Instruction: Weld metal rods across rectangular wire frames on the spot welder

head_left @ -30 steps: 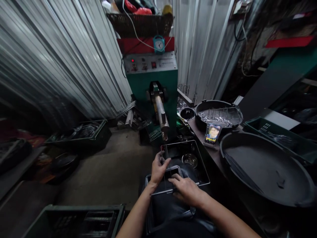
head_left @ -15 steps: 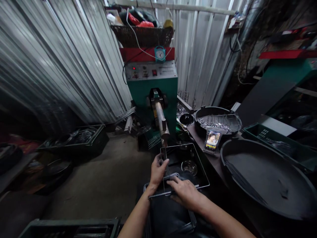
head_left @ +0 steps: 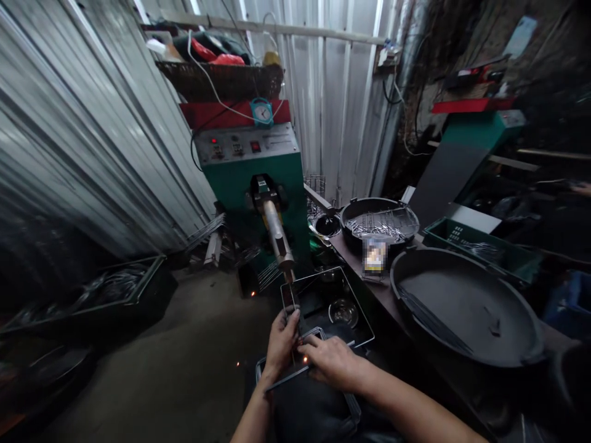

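Both bare hands hold the large rectangular frame of thin silver wire (head_left: 358, 302) above the lap, its far-left corner just below the coppery tip (head_left: 289, 275) on the grey metal arm of the green box-shaped machine (head_left: 221, 178); whether wire and tip touch is too small to tell. The left hand (head_left: 281, 346) pinches narrowly at the frame's left side, near that corner, while the right hand (head_left: 336, 364) has its fingers closed on the near side. Small orange sparks (head_left: 253, 294) glow about, one right at the right fingertips, so burns look like the likeliest harm, caused by bare skin so near the tip; a spark landing on the dark cloth (head_left: 305, 406) over the lap could scorch it too. A flinch might then twist the thin wire, or slide the corner off its place under the tip. The stacked wire frames (head_left: 354, 411) on the lap could snag the held one if it dips, since their edges lie close beneath. On the right, the small lit screen in a clear sleeve (head_left: 375, 258) stands close to the left edge of the dark table (head_left: 345, 251), where a swing of the frame's right side could knock it.
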The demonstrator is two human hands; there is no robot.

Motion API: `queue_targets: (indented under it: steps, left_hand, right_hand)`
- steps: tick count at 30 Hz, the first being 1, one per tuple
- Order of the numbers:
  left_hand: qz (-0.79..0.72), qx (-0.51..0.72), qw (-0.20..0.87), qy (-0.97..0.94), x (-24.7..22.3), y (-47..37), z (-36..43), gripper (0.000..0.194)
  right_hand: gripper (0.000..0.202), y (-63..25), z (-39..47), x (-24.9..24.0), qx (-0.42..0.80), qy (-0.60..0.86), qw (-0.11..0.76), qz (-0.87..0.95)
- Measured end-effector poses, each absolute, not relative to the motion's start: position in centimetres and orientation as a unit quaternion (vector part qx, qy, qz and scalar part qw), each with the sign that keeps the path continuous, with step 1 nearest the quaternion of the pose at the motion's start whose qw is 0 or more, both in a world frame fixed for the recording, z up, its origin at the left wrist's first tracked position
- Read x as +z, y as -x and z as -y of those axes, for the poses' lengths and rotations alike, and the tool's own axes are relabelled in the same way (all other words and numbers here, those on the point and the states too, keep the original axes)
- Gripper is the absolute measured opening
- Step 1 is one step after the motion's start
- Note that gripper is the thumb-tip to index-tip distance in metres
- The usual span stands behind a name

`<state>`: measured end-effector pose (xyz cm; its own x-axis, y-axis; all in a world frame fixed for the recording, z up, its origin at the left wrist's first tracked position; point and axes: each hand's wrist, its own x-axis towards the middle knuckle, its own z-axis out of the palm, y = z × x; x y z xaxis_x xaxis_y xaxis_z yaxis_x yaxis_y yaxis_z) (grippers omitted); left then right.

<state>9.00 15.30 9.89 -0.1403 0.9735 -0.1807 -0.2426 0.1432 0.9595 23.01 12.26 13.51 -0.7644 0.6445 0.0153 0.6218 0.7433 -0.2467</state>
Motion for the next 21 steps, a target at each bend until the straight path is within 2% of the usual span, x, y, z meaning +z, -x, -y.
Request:
queue_targets:
  steps: [5, 8, 9, 12, 14, 17, 21]
  left_hand:
    - [-0.505, 0.529, 0.568, -0.378, 10.1, -8.6, -15.2, 0.028]
    - [-0.493, 0.547, 0.568, -0.367, 10.8, -7.9, -16.9, 0.028]
    - [-0.489, 0.553, 0.571, -0.36, 11.1, -7.6, -17.9, 0.028]
    - [-0.468, 0.581, 0.575, -0.337, 11.8, -6.5, -21.4, 0.03]
    - [-0.457, 0.601, 0.571, -0.323, 12.1, -5.7, -23.9, 0.032]
    - [-0.456, 0.618, 0.566, -0.301, 12.2, -5.0, -27.0, 0.034]
    - [-0.458, 0.634, 0.557, -0.28, 11.9, -4.6, -29.4, 0.034]
  right_hand:
    - [0.048, -23.3, -12.6, 13.4, 0.116, 0.345, 0.064, 0.929]
    - [0.057, -23.8, -14.1, 13.2, 0.144, 0.354, 0.119, 0.917]
    - [0.053, -24.1, -14.9, 13.1, 0.154, 0.358, 0.145, 0.909]
    - [0.019, -24.7, -18.4, 12.6, 0.172, 0.379, 0.233, 0.879]
    - [0.005, -24.9, -21.0, 12.3, 0.175, 0.39, 0.299, 0.853]
    - [0.005, -24.7, -24.5, 12.1, 0.17, 0.386, 0.374, 0.826]
    - [0.005, -24.2, -27.5, 12.0, 0.167, 0.373, 0.395, 0.822]
